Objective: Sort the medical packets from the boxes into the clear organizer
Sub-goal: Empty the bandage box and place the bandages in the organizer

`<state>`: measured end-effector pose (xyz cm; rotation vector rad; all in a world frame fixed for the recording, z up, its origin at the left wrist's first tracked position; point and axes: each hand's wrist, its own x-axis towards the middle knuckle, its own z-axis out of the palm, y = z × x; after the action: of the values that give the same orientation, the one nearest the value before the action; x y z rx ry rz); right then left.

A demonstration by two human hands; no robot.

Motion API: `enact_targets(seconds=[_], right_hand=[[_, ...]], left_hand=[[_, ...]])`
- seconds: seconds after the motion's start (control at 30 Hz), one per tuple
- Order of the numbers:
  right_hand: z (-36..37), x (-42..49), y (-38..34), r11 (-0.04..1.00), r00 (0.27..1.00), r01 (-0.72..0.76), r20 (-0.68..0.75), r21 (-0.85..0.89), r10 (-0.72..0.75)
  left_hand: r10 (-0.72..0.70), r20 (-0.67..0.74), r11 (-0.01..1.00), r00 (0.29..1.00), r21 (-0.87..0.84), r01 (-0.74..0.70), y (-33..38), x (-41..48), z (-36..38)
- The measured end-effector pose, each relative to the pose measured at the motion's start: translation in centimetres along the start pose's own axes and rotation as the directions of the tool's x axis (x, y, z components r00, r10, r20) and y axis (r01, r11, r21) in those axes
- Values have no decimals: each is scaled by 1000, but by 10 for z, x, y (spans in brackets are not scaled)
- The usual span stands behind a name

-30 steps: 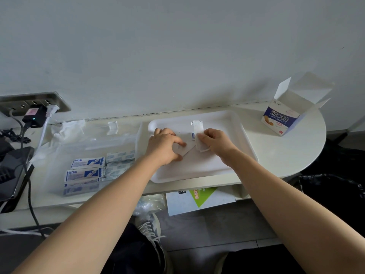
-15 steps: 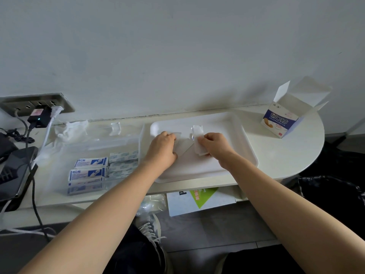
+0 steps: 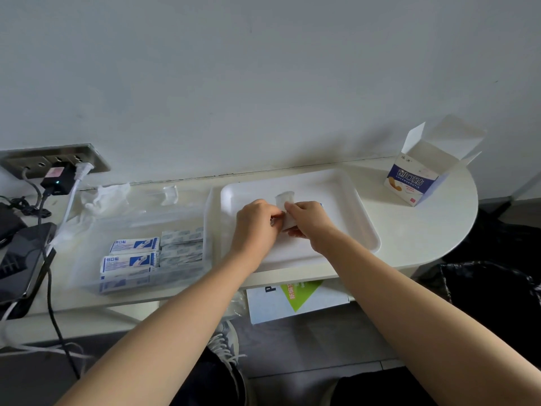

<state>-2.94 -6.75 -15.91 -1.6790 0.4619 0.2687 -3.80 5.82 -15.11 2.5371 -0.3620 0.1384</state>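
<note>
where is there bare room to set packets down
The white tray is bare right of the right hand. The tabletop lies bare between tray and open box. The back half of the clear organizer looks bare; its front is crowded with packets.

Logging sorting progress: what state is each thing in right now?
Cardboard box: flaps open, upright.
Clear organizer: open, packets in its near compartments.
White tray: flat on the table.
Packet stack: held over the tray.
Left hand: pinches the packet stack.
Right hand: grips the packet stack.
Wall socket: plugs inserted.
</note>
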Motion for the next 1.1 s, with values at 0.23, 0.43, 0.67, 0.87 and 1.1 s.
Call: enact_targets(seconds=[0.23,0.43,0.67,0.87,1.1], right_hand=[[-18,5,4,998,990,56,-126,-42,-61],[-30,7,13,997,988,53,-142,-55,-60],[-32,4,17,995,991,65,-114,-78,-73],[-32,5,20,994,992,60,-102,-94,-70],[-33,-1,17,992,995,70,-57,-104,-76]], left_hand=[[-41,34,999,999,-23,42,-11,-1,-1],[-175,150,963,973,230,138,-19,0,4],[-112,72,966,991,242,92,-22,-1,7],[-251,104,959,962,162,233,-21,1,11],[-427,151,904,892,75,420,-19,9,12]])
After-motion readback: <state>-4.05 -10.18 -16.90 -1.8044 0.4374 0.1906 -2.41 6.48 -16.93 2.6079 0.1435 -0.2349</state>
